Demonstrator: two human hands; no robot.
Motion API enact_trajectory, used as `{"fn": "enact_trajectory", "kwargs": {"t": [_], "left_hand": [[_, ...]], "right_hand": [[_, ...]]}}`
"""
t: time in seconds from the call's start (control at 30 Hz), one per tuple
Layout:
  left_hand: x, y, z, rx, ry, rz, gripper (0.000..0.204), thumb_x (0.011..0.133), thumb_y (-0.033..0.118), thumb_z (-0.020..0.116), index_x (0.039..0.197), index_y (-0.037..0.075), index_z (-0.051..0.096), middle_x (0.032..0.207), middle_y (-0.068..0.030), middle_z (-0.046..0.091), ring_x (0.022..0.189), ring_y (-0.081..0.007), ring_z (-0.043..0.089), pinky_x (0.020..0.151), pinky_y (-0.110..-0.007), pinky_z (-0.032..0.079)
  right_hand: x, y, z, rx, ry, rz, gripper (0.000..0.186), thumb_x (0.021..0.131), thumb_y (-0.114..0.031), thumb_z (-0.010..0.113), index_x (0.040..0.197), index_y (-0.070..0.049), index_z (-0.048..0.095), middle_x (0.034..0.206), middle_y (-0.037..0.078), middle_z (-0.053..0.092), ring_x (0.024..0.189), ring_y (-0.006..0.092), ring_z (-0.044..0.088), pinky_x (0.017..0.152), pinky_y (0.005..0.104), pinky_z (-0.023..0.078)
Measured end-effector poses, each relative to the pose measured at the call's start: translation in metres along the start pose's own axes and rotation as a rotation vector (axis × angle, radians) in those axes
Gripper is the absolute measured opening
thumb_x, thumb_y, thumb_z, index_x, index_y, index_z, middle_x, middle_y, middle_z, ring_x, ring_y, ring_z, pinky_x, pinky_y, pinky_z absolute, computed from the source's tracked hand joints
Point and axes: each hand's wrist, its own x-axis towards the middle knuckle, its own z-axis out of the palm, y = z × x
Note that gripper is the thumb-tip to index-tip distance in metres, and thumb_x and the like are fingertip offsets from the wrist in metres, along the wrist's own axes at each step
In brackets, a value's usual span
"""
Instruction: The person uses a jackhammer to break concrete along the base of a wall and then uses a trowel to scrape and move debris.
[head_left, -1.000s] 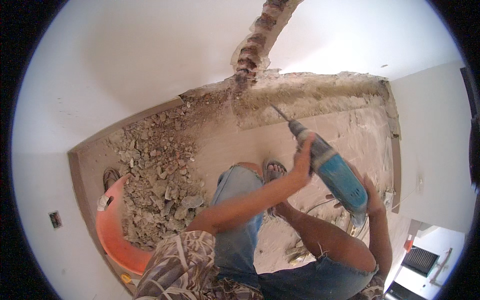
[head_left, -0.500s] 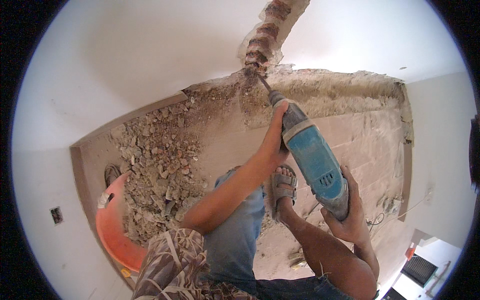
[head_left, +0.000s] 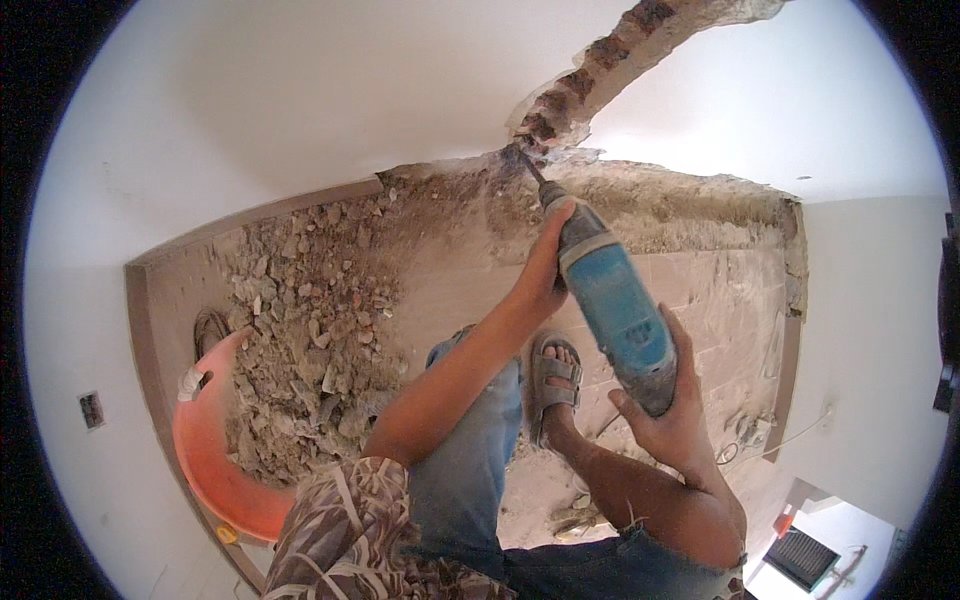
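A blue and black rotary hammer drill (head_left: 620,300) slants up and to the left between my hands. My left hand (head_left: 548,262) is closed round its dark front end, just behind the chuck. At the rear, my right hand (head_left: 668,410) wraps the dark back end, its thumb on the near side. The long thin bit (head_left: 533,172) reaches the foot of the wall, where a chiselled channel (head_left: 570,95) of exposed brick comes down. The bit's tip meets broken masonry there; how deep it sits cannot be made out.
A rubble heap (head_left: 315,330) lies on the left beside an orange rubber basin (head_left: 235,470). Rough, stripped wall base (head_left: 690,205) runs off to the right. My sandalled foot (head_left: 556,375) stands on the dusty tiles. A cable (head_left: 770,442) crosses the floor at right.
My view has tilted and shifted, so the channel now appears farther right and slants more. The drill's rear end has swung slightly left, while both hands keep hold and the bit stays at the channel's foot.
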Motion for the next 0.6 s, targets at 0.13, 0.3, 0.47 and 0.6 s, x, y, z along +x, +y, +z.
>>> {"fn": "enact_trajectory", "kwargs": {"t": [0.13, 0.3, 0.47, 0.6], "left_hand": [[0.012, 0.005, 0.011, -0.081, 0.092, -0.009, 0.044, 0.088, 0.052, 0.063, 0.108, 0.013, 0.061, 0.099, -0.0076, 0.067, 0.093, -0.0243, 0.066, 0.09, -0.041, 0.052], [0.032, 0.017, 0.001, -0.151, 0.009, 0.007, 0.057, 0.086, 0.056, 0.064, 0.12, 0.011, 0.054, 0.111, -0.009, 0.063, 0.104, -0.0238, 0.062, 0.095, -0.039, 0.05], [0.052, 0.029, 0.018, -0.196, -0.024, -0.008, 0.06, 0.087, 0.056, 0.061, 0.123, 0.009, 0.054, 0.116, -0.0101, 0.064, 0.107, -0.0255, 0.063, 0.097, -0.04, 0.05], [0.072, 0.042, 0.028, -0.322, -0.155, 0.027, 0.054, 0.09, 0.055, 0.055, 0.115, 0.008, 0.06, 0.11, -0.0114, 0.068, 0.102, -0.0277, 0.066, 0.094, -0.044, 0.052]], "right_hand": [[0.018, -0.008, -0.012, -0.229, 0.035, -0.149, 0.088, 0.078, -0.008, 0.078, 0.149, -0.007, 0.026, 0.133, 0.026, 0.053, 0.126, 0.0357, 0.053, 0.102, 0.0425, 0.044], [0.04, -0.031, -0.016, -0.155, -0.031, -0.067, 0.084, 0.081, -0.013, 0.077, 0.148, -0.006, 0.027, 0.131, 0.024, 0.055, 0.124, 0.0304, 0.055, 0.101, 0.0429, 0.044], [0.067, -0.048, -0.039, -0.258, 0.002, -0.05, 0.079, 0.083, -0.02, 0.076, 0.146, -0.005, 0.031, 0.128, 0.021, 0.056, 0.119, 0.0284, 0.056, 0.099, 0.04, 0.045], [0.093, -0.077, -0.054, -0.276, -0.024, 0.038, 0.082, 0.084, -0.029, 0.077, 0.148, -0.006, 0.032, 0.12, 0.017, 0.059, 0.096, 0.0224, 0.063, 0.082, 0.0341, 0.053]]}}
